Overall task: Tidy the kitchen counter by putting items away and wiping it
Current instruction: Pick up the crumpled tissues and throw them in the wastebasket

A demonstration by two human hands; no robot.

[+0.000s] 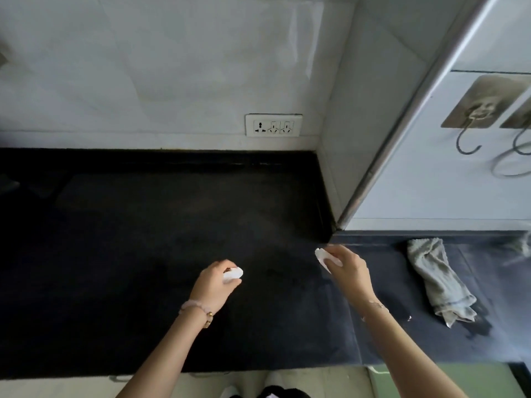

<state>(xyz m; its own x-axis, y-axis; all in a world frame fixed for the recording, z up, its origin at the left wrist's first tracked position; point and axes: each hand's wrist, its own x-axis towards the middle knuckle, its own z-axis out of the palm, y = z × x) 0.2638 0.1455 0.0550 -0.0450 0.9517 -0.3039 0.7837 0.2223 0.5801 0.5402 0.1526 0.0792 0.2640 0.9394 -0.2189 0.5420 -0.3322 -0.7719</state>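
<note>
The desk (143,239) is dark and almost bare, so the putting-away part looks largely done. What remains on it is small: a crumpled grey cloth (439,282) lying well to the right, a tiny white scrap (410,318) just left of the cloth's lower end, and a pale thing cut off at the right edge that cannot be identified.

The left hand (214,288) is closed around a small white piece (233,274), which shows past the fingers; it sits low over the middle of the desk, but whether it touches the surface cannot be told. The right hand (349,271) is curled around another white piece (323,257), near the corner where the tiled wall steps forward. Both pieces look like paper or tissue, though the blur makes that only a guess. Whether they are litter being gathered or wipes in use is unclear.

By this reckoning, wiping is still ahead or only begun: faint smudges show on the desk between the hands, and the cloth lies unused. The dark surface hides much of any dirt. A socket (273,125) sits on the wall above, and hooks (468,145) hang on the panel at right.
</note>
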